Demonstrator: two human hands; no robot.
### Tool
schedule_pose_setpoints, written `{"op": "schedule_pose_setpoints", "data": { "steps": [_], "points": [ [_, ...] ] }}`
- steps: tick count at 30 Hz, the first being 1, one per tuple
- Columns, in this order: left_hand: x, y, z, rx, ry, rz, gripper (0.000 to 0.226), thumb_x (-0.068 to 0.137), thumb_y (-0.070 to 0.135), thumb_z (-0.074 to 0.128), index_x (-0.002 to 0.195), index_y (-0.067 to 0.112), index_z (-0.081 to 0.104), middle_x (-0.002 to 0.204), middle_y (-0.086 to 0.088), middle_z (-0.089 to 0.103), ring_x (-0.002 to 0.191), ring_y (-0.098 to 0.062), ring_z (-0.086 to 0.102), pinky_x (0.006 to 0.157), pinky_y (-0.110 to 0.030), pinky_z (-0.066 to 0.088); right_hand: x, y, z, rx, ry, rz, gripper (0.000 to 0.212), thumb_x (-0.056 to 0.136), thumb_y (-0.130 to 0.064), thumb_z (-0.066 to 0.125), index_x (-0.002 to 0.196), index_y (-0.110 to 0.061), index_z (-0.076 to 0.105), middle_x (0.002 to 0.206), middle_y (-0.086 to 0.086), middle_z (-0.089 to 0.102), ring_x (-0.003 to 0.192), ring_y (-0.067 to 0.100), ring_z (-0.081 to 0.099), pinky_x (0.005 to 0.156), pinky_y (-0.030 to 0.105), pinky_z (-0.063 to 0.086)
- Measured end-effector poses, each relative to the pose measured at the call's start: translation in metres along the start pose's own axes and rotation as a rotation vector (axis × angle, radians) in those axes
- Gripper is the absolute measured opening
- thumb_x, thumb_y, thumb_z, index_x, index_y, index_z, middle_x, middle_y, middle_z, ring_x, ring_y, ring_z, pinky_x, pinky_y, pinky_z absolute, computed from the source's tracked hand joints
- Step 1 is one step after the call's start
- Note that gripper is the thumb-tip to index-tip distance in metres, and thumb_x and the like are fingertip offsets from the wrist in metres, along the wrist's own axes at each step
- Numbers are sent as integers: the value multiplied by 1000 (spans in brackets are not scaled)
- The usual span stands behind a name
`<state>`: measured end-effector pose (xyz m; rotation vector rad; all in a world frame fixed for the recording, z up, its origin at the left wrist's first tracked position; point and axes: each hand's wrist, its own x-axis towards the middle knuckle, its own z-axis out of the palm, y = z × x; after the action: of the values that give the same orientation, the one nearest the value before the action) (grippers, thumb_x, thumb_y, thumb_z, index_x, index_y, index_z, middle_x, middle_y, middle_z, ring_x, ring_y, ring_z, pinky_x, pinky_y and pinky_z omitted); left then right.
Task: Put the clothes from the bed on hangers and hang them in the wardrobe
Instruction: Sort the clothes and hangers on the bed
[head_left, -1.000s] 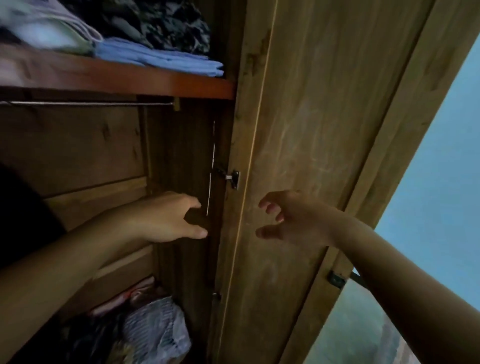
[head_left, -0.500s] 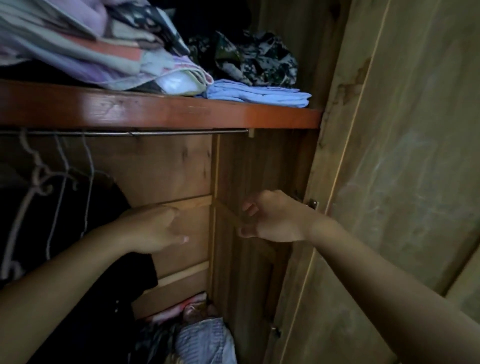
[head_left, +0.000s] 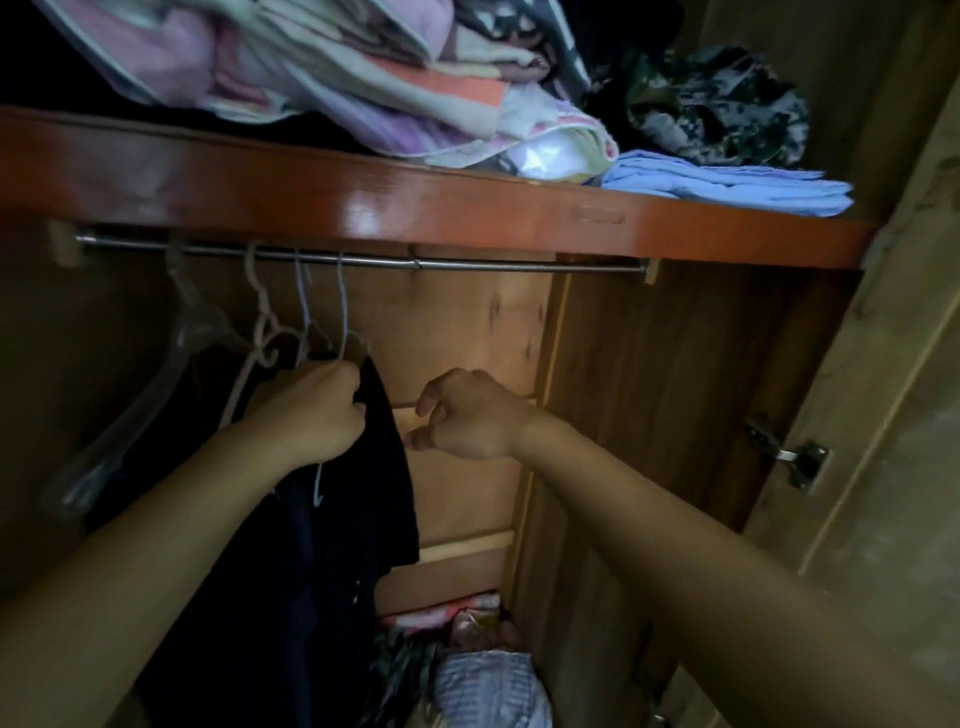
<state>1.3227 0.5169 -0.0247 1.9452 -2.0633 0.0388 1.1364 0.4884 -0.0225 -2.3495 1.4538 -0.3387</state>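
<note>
I look into the open wardrobe. A metal rail (head_left: 467, 264) runs under a red-brown shelf (head_left: 363, 208). Several hangers (head_left: 298, 306) hook over the rail's left half, one clear (head_left: 171, 358), one pink, two pale blue. A dark garment (head_left: 379, 493) hangs from the rightmost hanger. My left hand (head_left: 311, 410) is closed on the top of that garment at the hanger. My right hand (head_left: 467, 415) hovers just right of the garment with fingers curled in and nothing visible in them.
Folded blankets and clothes (head_left: 363, 88) are piled on the shelf, with a blue folded cloth (head_left: 727, 187) at its right end. Crumpled clothes (head_left: 483, 670) lie on the wardrobe floor. The wardrobe door (head_left: 893, 415) stands open at right, with its hinge (head_left: 795, 457).
The view has swung left from the door to the rail. My left hand rose and closed on the dark garment; my right hand came in beside it.
</note>
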Motion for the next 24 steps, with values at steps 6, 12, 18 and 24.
{"op": "schedule_pose_setpoints", "data": {
  "steps": [6, 12, 18, 24],
  "points": [
    [10, -27, -5, 62, 103, -43, 30, 91, 22, 60, 119, 11, 59, 124, -15, 57, 109, -35, 57, 86, -42, 52, 48, -35, 23, 125, 17, -15, 35, 90, -36, 67, 98, -3, 71, 98, 11, 70, 90, 23, 66, 80, 34, 57],
    [19, -39, -2, 26, 121, -35, 32, 91, 19, 60, 122, 11, 59, 128, -16, 56, 113, -36, 56, 88, -41, 51, 87, -61, 47, 130, 5, 76, 16, 88, -10, 64, 73, -5, 60, 68, 11, 65, 53, 16, 62, 43, 20, 51],
    [27, -41, -4, -44, 169, -59, 28, 93, 19, 58, 120, 14, 60, 123, -12, 59, 110, -33, 58, 77, -33, 47, 101, -63, 52, 168, 136, 101, 9, 91, -9, 59, 97, -3, 61, 107, 17, 66, 94, 28, 65, 78, 32, 56],
    [31, -40, -1, -86, 162, -31, 27, 92, 27, 57, 116, 13, 59, 122, -12, 58, 106, -32, 59, 83, -39, 52, 97, -57, 44, 275, 303, 162, 28, 95, -14, 55, 115, 5, 60, 124, 23, 62, 112, 35, 61, 79, 25, 43]
  ]
}}
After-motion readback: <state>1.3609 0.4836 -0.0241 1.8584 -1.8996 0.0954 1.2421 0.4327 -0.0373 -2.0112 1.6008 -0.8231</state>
